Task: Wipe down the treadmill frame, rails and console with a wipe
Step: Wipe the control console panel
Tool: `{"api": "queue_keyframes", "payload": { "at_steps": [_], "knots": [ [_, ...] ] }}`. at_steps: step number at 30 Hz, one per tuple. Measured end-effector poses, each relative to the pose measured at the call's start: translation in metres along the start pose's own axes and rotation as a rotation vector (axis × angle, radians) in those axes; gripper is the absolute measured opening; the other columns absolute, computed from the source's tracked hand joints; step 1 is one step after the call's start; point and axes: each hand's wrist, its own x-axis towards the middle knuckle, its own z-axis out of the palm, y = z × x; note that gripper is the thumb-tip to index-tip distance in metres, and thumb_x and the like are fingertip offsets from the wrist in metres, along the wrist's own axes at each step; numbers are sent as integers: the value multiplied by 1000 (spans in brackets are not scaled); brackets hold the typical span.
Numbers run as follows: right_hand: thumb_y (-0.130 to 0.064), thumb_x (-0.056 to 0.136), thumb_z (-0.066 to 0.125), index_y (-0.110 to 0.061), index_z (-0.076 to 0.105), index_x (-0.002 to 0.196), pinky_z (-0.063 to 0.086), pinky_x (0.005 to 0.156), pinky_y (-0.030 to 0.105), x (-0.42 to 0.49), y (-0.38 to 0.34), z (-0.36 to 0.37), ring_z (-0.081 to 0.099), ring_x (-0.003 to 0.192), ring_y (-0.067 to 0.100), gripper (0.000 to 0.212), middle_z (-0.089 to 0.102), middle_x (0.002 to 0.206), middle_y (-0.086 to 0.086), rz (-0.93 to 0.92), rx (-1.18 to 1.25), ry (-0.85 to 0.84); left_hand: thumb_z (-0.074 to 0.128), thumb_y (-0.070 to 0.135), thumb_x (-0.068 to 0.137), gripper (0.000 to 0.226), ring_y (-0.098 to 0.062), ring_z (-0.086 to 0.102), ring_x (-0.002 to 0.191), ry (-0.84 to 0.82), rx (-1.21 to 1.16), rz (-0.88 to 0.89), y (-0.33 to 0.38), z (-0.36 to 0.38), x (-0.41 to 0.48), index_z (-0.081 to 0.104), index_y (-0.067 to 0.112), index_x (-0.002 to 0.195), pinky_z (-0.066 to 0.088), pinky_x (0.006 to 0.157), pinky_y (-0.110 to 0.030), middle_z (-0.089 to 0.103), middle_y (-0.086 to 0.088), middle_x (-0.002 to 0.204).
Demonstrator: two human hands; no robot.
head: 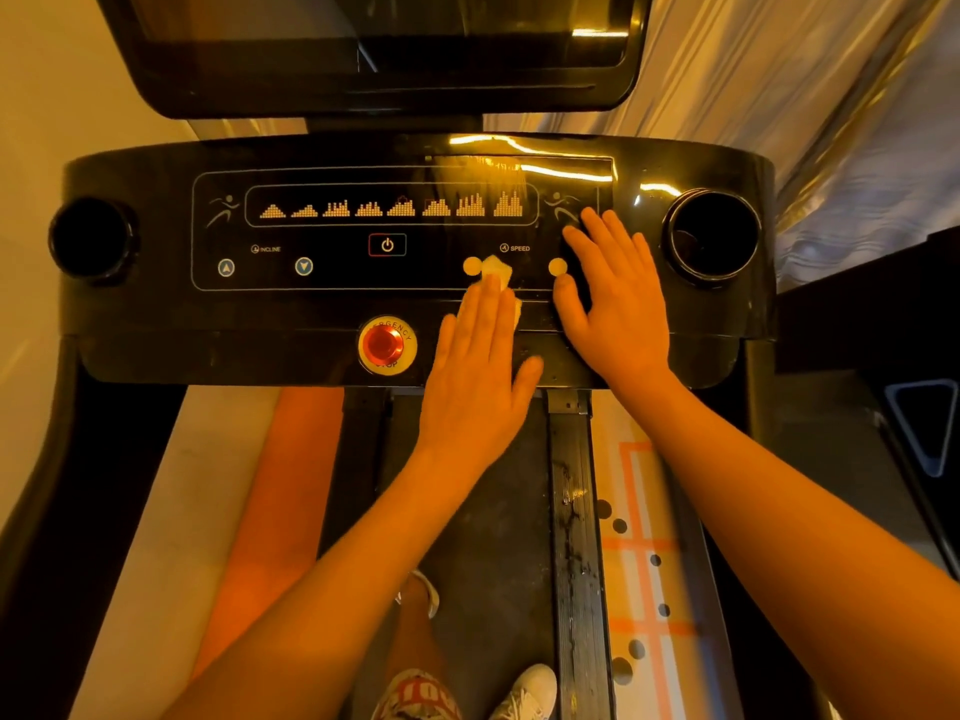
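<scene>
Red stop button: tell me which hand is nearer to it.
Left. The left hand presses the wipe just right of the button; the right hand lies flat farther right on the console, near the cup holder.

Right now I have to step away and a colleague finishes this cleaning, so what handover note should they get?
Left hand: flat, fingers straight, pressing the small white crumpled wipe onto the glossy black treadmill console, between the two round yellow speed buttons.
Right hand: flat and open on the console beside the round black right cup holder, holding nothing.
Done: the wipe sits at the speed controls; which areas are already clean cannot be told.
Left: likely the incline side, the round red emergency stop button, the dark screen above, then rails and frame.
</scene>
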Motion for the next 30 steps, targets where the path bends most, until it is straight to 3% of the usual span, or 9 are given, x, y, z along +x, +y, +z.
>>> {"api": "queue_keyframes", "payload": {
  "at_steps": [4, 10, 16, 21, 30],
  "knots": [
    [-38, 107, 44, -17, 51, 149, 10, 126, 38, 0, -1, 0, 25, 154, 24, 48, 39, 162, 6, 10, -5, -3, 26, 55, 106, 76, -26, -9, 156, -49, 97, 6, -1, 21, -58, -2, 12, 162, 8, 126, -46, -11, -11, 169],
    [-38, 106, 44, -16, 51, 149, 12, 126, 40, 0, -1, 0, 26, 154, 24, 49, 40, 162, 6, 10, 0, 2, 26, 48, 107, 72, -26, -8, 156, 3, 78, -9, 11, 9, -9, -4, 12, 162, 0, 124, -45, -11, -10, 169],
    [-37, 106, 45, -16, 51, 149, 14, 126, 42, 0, -1, 0, 26, 154, 24, 48, 40, 162, 6, 11, 1, 3, 28, 46, 107, 72, -28, -9, 156, -47, 97, 85, 11, 21, -41, -2, 11, 162, 9, 126, -47, -10, -12, 169],
    [-36, 106, 46, -16, 50, 150, 10, 126, 38, -1, 0, 2, 25, 154, 24, 49, 39, 162, 6, 7, 3, 1, 24, 46, 107, 70, -24, -10, 156, -27, 67, 61, 15, 10, -15, -5, 12, 162, -1, 124, -44, -11, -9, 169],
    [-37, 106, 45, -17, 48, 151, 9, 126, 37, 0, 0, 0, 24, 155, 22, 49, 37, 163, 5, 16, 4, -20, 21, 37, 106, 66, -21, -14, 155, -50, -24, 78, 9, -11, 23, -8, 14, 161, -4, 124, -43, -15, -6, 169]
  ]
}}
